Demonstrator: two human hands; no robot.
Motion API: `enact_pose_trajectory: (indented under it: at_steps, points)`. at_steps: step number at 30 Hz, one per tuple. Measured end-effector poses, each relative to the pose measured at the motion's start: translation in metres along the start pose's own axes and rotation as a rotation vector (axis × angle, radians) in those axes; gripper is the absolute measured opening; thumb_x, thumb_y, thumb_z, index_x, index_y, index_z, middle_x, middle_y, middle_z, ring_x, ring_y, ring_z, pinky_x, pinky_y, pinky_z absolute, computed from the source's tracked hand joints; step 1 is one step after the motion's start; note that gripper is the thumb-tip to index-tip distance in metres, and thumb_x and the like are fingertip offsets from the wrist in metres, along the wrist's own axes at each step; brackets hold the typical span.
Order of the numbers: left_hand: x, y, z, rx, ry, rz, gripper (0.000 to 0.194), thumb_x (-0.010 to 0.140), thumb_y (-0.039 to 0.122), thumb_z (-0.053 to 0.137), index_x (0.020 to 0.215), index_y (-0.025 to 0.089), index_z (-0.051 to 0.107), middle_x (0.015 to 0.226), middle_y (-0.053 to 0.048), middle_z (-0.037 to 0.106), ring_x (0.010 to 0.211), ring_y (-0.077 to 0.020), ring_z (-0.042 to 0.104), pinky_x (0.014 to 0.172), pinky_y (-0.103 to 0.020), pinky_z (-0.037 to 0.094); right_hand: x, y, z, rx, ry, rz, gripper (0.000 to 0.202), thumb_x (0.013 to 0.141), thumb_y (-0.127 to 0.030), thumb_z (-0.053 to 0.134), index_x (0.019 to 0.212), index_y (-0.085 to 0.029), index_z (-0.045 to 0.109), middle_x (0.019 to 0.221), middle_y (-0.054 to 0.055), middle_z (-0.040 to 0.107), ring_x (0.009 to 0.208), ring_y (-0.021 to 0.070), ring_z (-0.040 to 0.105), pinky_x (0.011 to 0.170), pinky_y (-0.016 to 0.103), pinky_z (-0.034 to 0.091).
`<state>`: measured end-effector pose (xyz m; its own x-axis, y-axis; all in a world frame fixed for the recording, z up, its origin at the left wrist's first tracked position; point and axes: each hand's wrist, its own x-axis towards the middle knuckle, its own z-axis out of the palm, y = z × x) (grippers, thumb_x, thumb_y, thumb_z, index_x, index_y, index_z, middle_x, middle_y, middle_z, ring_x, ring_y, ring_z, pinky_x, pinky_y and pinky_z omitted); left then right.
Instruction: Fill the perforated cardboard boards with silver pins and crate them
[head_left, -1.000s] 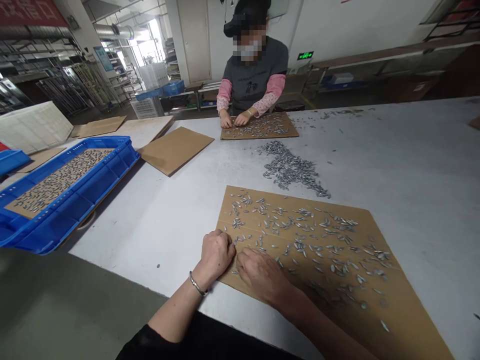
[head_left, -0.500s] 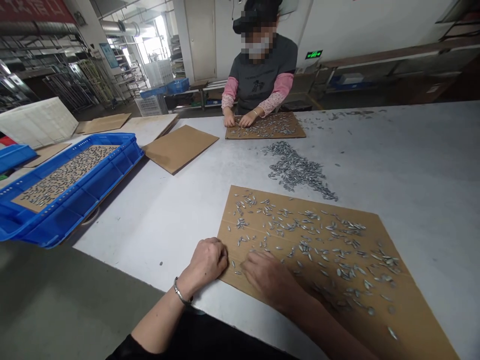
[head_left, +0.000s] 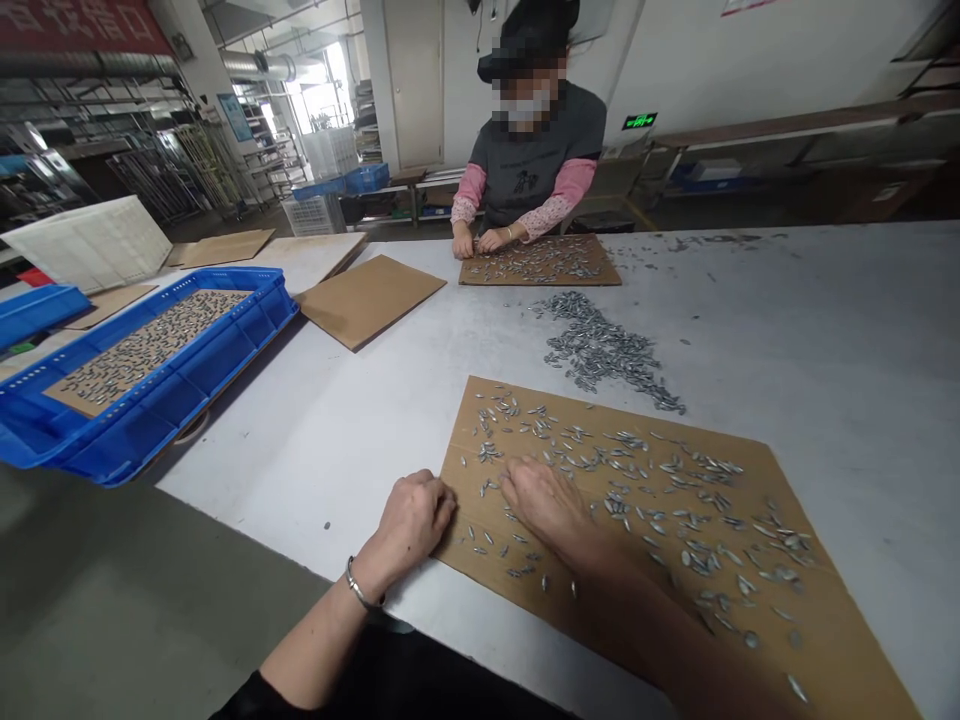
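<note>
Slim silver-grey metallic pcs [head_left: 701,555] part-spread, many clumped on flat brown cardboard sheet [head_left: 840,640]; loose pile [head_left: 600,345] off it on white table [head_left: 300,440]. L hand [head_left: 414,515] at sheet edge, R hand [head_left: 546,500] over sheet; fingers curled, can't tell if holding pcs.

You are facing a plain tan-brown near cardboard sheet [head_left: 847,650], and the small pieces [head_left: 615,505] on it are gleaming silver-grey. Around that sheet, the tabletop [head_left: 375,430] is showing pale greyish white. Left of it, your bracelet [head_left: 358,588] is shining silver, your sleeve [head_left: 259,698] is showing black, and farther left the tray [head_left: 157,430] is standing out bright blue. Beyond the sheet, the pile [head_left: 600,340] is looking dull grey, and the other person is wearing a black cap [head_left: 532,35], a charcoal shirt [head_left: 517,165] with a darker print, and pink sleeves [head_left: 574,180] turning pale and dark-speckled toward the wrists.
</note>
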<state>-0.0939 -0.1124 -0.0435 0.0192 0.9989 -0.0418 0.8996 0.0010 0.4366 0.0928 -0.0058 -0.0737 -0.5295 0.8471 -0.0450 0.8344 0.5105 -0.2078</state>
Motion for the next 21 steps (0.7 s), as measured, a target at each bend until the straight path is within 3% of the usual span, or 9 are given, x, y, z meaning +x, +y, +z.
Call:
enact_pose_trajectory:
  at_steps: [5, 10, 14, 21]
  points:
    - [0.03, 0.017, 0.016, 0.101, -0.019, -0.012, 0.022, 0.1, 0.023, 0.053, 0.094, 0.016, 0.073, 0.098, -0.01, 0.072, 0.091, -0.0225, 0.067, 0.086, -0.033, 0.05, -0.006, 0.006, 0.002, 0.035, 0.041, -0.062, 0.025, 0.1, -0.016, 0.047, 0.081, -0.023, 0.061, 0.087, 0.008, 0.068, 0.074, 0.0195, 0.06, 0.067, 0.034, 0.035]
    - [0.048, 0.033, 0.031, 0.204, -0.053, -0.075, 0.023, 0.098, 0.023, 0.052, 0.095, 0.014, 0.073, 0.101, -0.014, 0.073, 0.093, -0.0256, 0.069, 0.083, -0.037, 0.051, -0.028, 0.004, 0.013, -0.043, 0.027, -0.236, 0.026, 0.1, -0.016, 0.045, 0.084, -0.023, 0.064, 0.085, 0.008, 0.07, 0.076, 0.0205, 0.063, 0.069, 0.034, 0.04]
    - [0.05, 0.029, 0.024, 0.235, -0.096, -0.045, 0.022, 0.092, 0.016, 0.053, 0.093, 0.014, 0.074, 0.097, -0.014, 0.074, 0.09, -0.0259, 0.069, 0.081, -0.036, 0.051, -0.038, 0.0, 0.023, -0.042, -0.069, -0.314, 0.025, 0.097, -0.013, 0.046, 0.085, -0.022, 0.066, 0.087, 0.007, 0.072, 0.077, 0.0213, 0.065, 0.07, 0.035, 0.042]
    - [0.029, 0.004, 0.007, 0.233, -0.076, 0.051, 0.019, 0.092, 0.014, 0.053, 0.086, 0.015, 0.071, 0.089, -0.01, 0.072, 0.083, -0.0226, 0.067, 0.078, -0.033, 0.049, -0.033, -0.001, 0.016, -0.046, -0.097, -0.253, 0.024, 0.095, -0.01, 0.05, 0.082, -0.025, 0.065, 0.087, 0.008, 0.072, 0.075, 0.0217, 0.065, 0.065, 0.035, 0.038]
